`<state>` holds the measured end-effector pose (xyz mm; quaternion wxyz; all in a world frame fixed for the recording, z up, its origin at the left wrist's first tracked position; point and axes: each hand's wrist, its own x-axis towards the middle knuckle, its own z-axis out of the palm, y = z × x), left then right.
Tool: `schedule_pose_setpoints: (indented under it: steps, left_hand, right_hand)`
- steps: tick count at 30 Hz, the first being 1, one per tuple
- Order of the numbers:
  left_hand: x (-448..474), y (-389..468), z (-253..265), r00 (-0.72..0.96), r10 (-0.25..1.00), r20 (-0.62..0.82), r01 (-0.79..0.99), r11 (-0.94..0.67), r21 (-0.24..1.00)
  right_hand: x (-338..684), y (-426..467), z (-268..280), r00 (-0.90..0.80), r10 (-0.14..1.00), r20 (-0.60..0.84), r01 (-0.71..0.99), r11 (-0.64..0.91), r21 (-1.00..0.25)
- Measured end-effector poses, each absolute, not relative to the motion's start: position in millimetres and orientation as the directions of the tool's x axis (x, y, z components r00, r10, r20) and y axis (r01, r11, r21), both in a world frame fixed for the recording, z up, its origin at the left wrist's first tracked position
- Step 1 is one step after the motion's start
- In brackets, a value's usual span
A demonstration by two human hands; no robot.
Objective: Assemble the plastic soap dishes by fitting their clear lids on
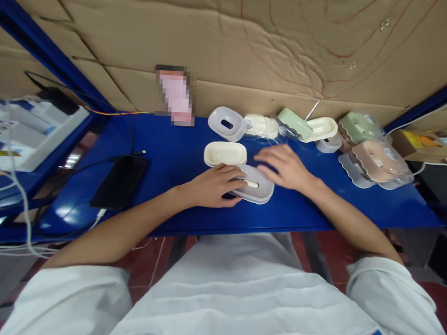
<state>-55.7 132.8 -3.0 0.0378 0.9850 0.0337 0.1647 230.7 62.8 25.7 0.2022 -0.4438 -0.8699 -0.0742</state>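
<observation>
Gripping the left end of a grey oval soap dish (265,187), your left hand (220,185) has its fingers over the top and its thumb by the near rim. Your right hand (283,165) is at the dish's far right edge, fingers loosely bent and thumb apart from them; you cannot tell whether it touches. A cream strip (251,184) shows in the dish's slot. Just beyond your left hand sits a cream oval tray (225,152) on the blue table (179,160). Farther back stands another grey dish (216,119); a black smartphone (120,182) lies left.
</observation>
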Motion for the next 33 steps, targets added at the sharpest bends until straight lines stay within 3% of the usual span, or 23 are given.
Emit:
schedule_pose_setpoints:
  steps: [4, 8, 11, 16, 19, 25, 33]
  left_hand:
    - [-55.8, 129.7, 0.2, 0.944, 0.083, 0.319, 0.060, -0.995, 0.080]
    - [-55.7, 128.7, 2.9, 0.951, 0.084, 0.298, 0.062, -0.995, 0.083]
    - [-55.6, 129.8, 1.2, 0.950, 0.090, 0.298, 0.063, -0.993, 0.100]
    - [-55.4, 131.2, -3.5, 0.920, 0.157, 0.360, 0.075, -0.970, 0.232]
    - [-55.2, 129.9, -3.5, 0.879, 0.231, 0.416, 0.094, -0.941, 0.324]
    - [-53.3, 128.1, -5.0, 0.852, 0.320, 0.414, 0.111, -0.884, 0.454]
    - [-52.8, 133.7, -9.9, 0.898, 0.336, 0.283, 0.174, -0.864, 0.472]
  right_hand:
    - [249.8, 131.5, 36.7, -0.331, 0.874, 0.357, 0.927, 0.372, -0.052]
    - [253.6, 184.4, 32.7, -0.354, 0.918, 0.177, 0.928, 0.368, -0.056]
    - [255.1, 189.1, 32.9, -0.368, 0.914, 0.167, 0.926, 0.378, -0.026]
    - [271.2, 131.2, 46.6, -0.308, 0.885, 0.348, 0.948, 0.315, 0.040]
    - [274.5, 73.6, 45.7, -0.238, 0.878, 0.415, 0.963, 0.270, -0.020]
    - [234.3, -19.7, 12.5, -0.255, 0.907, 0.335, 0.913, 0.340, -0.225]
    - [203.9, -26.0, 0.5, -0.316, 0.897, 0.311, 0.916, 0.373, -0.146]
